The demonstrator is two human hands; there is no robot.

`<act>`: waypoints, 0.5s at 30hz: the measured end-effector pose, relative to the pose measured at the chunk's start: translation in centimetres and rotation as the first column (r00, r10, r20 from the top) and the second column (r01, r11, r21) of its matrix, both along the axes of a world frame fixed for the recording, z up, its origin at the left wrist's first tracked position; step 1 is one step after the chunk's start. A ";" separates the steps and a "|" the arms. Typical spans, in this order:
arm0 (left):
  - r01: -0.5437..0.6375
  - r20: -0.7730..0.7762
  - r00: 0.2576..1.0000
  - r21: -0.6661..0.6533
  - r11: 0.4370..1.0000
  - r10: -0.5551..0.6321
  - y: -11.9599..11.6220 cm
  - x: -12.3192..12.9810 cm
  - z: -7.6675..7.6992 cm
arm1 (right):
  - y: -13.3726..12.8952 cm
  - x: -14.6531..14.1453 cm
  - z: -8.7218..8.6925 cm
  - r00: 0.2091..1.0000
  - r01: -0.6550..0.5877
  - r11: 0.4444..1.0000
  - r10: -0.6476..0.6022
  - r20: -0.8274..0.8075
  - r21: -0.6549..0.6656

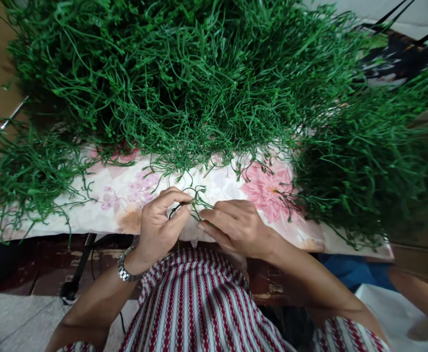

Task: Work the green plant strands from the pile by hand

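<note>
My left hand [164,222], with a metal watch [125,266] at its wrist, pinches a thin green plastic stem [196,200] between thumb and forefinger. Close to its right, my right hand [236,226] has its fingers curled together on the other side of the same branching stem piece. Both hands hover over the front edge of a floral cloth [125,190]. Just beyond them lies a large heap of green stems [184,73], its loose ends reaching close to my fingers.
A smaller green pile [33,166] lies at the left and another pile [360,171] at the right. A dark patterned bag [390,58] stands at the back right. Part of another person's leg [419,293] shows at the lower right.
</note>
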State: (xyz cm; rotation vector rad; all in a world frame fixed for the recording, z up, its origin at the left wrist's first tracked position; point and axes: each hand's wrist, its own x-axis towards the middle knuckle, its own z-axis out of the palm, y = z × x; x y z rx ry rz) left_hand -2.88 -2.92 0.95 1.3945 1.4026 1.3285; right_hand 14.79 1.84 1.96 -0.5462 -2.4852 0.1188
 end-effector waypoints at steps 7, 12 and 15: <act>0.040 0.080 0.996 0.040 0.998 -0.043 -0.3 0.2 -0.5 | 2.4 0.1 1.0 0.989 -0.102 0.943 0.061 -0.136 -0.318; 0.105 0.071 0.992 -0.016 0.994 -0.103 -0.6 0.3 -0.6 | 2.8 -0.3 -0.5 0.980 -0.154 0.952 0.114 -0.162 -0.265; 0.101 -0.050 0.993 -0.070 0.992 -0.104 -0.3 0.2 -0.3 | 2.5 -0.2 -0.7 0.989 -0.106 0.976 0.083 -0.125 -0.191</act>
